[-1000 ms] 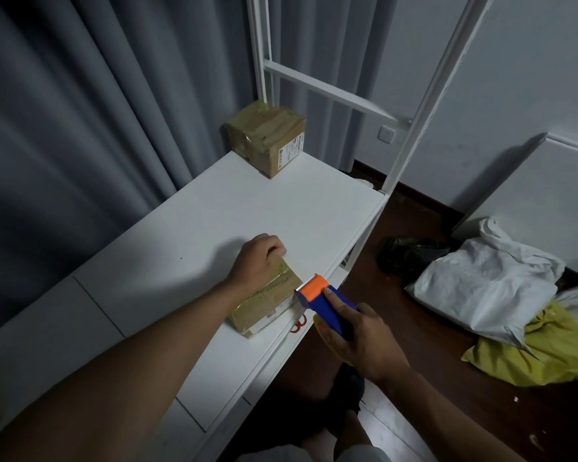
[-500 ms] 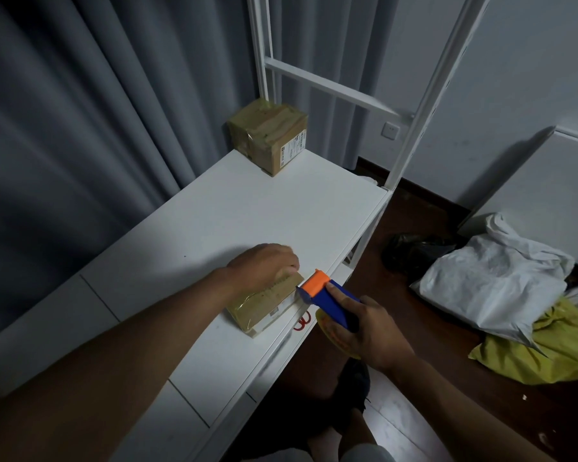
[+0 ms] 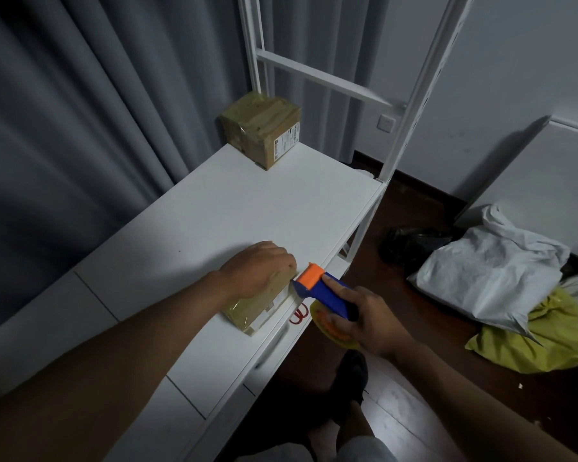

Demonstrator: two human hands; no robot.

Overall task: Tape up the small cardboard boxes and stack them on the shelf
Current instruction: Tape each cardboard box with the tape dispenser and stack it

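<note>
A small flat cardboard box (image 3: pixel 255 310) lies near the front edge of the white shelf top (image 3: pixel 234 208). My left hand (image 3: pixel 256 270) rests on the box's far end, fingers curled over its edge. My right hand (image 3: pixel 369 320) grips a blue and orange tape dispenser (image 3: pixel 319 288), index finger along its top. The dispenser's orange head touches the box's right end. A yellowish tape roll shows under my right hand. A second, taped cardboard box (image 3: pixel 262 131) stands upright at the far end of the shelf, by the white frame.
White shelf uprights (image 3: pixel 411 105) and a crossbar rise at the far end. Grey curtains hang to the left. Red scissors (image 3: pixel 299 315) lie on a lower ledge. White and yellow bags (image 3: pixel 501 278) sit on the dark wooden floor to the right. My feet are below.
My left hand has slid along the box toward its right end. The dispenser head has closed in on the box's end. The camera has shifted slightly.
</note>
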